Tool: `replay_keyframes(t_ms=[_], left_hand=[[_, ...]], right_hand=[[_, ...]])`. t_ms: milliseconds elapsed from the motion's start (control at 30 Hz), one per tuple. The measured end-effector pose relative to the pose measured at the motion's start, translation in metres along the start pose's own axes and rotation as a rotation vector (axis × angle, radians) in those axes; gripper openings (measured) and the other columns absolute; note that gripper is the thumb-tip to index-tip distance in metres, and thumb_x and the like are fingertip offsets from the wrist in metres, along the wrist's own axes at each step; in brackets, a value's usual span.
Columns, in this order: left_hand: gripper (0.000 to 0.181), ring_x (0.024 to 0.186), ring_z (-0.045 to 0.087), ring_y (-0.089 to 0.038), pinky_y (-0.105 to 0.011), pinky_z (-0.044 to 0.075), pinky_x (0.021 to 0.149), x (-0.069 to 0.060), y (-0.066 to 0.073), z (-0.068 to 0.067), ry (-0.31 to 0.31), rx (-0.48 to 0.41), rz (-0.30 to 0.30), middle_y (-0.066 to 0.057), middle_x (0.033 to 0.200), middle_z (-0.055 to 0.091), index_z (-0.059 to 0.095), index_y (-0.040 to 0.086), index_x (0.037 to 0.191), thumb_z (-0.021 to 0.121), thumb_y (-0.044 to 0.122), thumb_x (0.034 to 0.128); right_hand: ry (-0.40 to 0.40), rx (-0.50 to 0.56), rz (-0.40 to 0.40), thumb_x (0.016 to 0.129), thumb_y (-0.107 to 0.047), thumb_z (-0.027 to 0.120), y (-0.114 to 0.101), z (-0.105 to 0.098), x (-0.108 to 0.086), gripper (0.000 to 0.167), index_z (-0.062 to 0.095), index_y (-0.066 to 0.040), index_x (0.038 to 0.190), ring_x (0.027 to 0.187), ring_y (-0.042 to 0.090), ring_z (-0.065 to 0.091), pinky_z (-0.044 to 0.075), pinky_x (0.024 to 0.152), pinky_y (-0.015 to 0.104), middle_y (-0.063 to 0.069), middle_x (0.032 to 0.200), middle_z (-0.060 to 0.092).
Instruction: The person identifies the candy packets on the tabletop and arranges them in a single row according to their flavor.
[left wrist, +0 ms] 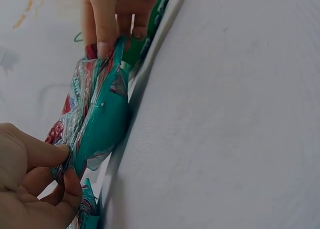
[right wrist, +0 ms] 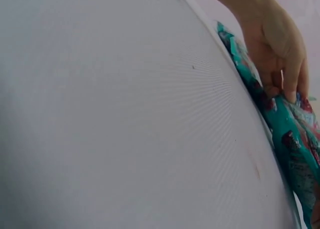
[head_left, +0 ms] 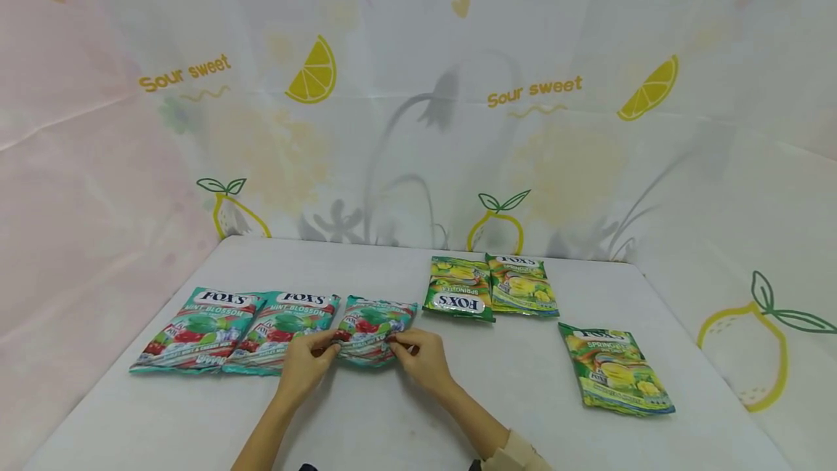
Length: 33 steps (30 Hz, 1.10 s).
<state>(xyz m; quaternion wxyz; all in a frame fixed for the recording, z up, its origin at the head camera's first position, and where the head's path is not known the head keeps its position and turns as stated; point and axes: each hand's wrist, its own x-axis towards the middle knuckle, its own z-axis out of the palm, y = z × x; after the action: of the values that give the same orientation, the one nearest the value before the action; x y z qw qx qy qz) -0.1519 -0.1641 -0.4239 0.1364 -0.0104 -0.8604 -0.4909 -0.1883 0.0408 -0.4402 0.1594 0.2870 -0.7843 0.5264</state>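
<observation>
A teal and red Fox's Mint Blossom candy bag (head_left: pixel 369 322) is held between both hands, slightly crumpled. My left hand (head_left: pixel 306 365) pinches its left edge between thumb and fingers; in the left wrist view that left hand (left wrist: pixel 30 174) grips the wrapper's near end. The right hand (head_left: pixel 423 362) pinches the opposite edge. In the right wrist view the bag (right wrist: pixel 295 139) runs off the frame's right side. Just left of it lie two more Mint Blossom bags, one (head_left: pixel 288 329) close beside my left hand and another (head_left: pixel 203 329) farther out, their edges overlapping.
Two green and yellow Fox's Spring Tea bags lie at the back, one (head_left: pixel 459 288) printed upside down to me and one (head_left: pixel 521 286) upright. A third Spring Tea bag (head_left: pixel 617 371) lies at the right. A lemon-printed cloth backdrop (head_left: pixel 405 151) encloses the white table (head_left: pixel 523 384).
</observation>
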Motion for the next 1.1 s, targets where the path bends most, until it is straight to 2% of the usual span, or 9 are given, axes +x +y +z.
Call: replay_keyframes(t_ms=[167,333,600,700,867,933,1100], left_hand=[[0.026,0.091,0.064,-0.033,-0.024,0.052,0.07,0.0009,-0.0004,-0.0027,0.001,0.027,-0.011,-0.026,0.102,0.066,0.063,-0.013,0.108,0.062,-0.006,0.0831],[0.026,0.091,0.064,-0.034,-0.03,0.054,0.072,0.0007,-0.0012,-0.0051,0.015,0.054,-0.001,-0.027,0.101,0.066,0.063,-0.015,0.107,0.062,-0.006,0.0832],[0.024,0.086,0.065,-0.033,-0.034,0.054,0.069,0.0006,-0.001,-0.0065,0.034,0.077,0.013,-0.028,0.098,0.066,0.063,-0.016,0.105,0.063,-0.007,0.0824],[0.024,0.087,0.065,-0.034,-0.038,0.054,0.072,0.0,-0.0008,-0.0059,0.044,0.1,0.006,-0.028,0.098,0.066,0.063,-0.015,0.104,0.063,-0.007,0.0817],[0.023,0.086,0.065,-0.036,-0.041,0.054,0.072,-0.0009,-0.0012,-0.0038,0.074,0.126,0.016,-0.028,0.097,0.066,0.064,-0.015,0.102,0.064,-0.007,0.0798],[0.023,0.082,0.065,-0.034,-0.039,0.054,0.068,-0.0014,-0.0015,-0.0027,0.087,0.135,0.024,-0.028,0.095,0.066,0.065,-0.015,0.1,0.064,-0.008,0.0786],[0.023,0.076,0.065,-0.029,-0.035,0.053,0.063,-0.0031,-0.0013,-0.0002,0.114,0.165,0.026,-0.027,0.092,0.067,0.065,-0.014,0.099,0.066,-0.008,0.0767]], right_hand=[[-0.009,-0.015,0.017,0.078,0.008,0.067,0.0002,0.0039,0.0027,0.012,0.071,0.009,0.089,0.062,0.01,0.057,0.046,0.054,0.016,0.017,0.08,0.07],[-0.018,-0.026,0.045,0.079,0.007,0.066,0.0001,0.0076,0.0046,0.011,0.071,0.009,0.089,0.063,0.012,0.057,0.044,0.055,0.015,0.018,0.081,0.07],[-0.042,-0.022,0.102,0.079,0.006,0.067,-0.0017,0.0092,0.0064,0.011,0.072,0.009,0.089,0.066,0.014,0.06,0.048,0.058,0.017,0.019,0.084,0.07],[-0.057,0.021,0.161,0.08,0.005,0.067,-0.0017,0.0093,0.0065,0.012,0.071,0.009,0.09,0.071,0.02,0.064,0.05,0.061,0.019,0.02,0.087,0.07],[-0.071,0.104,0.339,0.08,0.002,0.068,-0.0017,0.009,0.0051,0.014,0.071,0.008,0.092,0.082,0.024,0.066,0.052,0.068,0.02,0.02,0.089,0.07],[-0.073,0.105,0.395,0.079,0.001,0.069,-0.0029,0.0085,0.0042,0.013,0.072,0.008,0.09,0.081,0.021,0.065,0.051,0.067,0.02,0.018,0.087,0.071],[-0.078,0.086,0.478,0.077,0.0,0.07,-0.0071,0.0071,0.0023,0.014,0.071,0.01,0.087,0.072,0.015,0.064,0.051,0.059,0.022,0.017,0.082,0.071]])
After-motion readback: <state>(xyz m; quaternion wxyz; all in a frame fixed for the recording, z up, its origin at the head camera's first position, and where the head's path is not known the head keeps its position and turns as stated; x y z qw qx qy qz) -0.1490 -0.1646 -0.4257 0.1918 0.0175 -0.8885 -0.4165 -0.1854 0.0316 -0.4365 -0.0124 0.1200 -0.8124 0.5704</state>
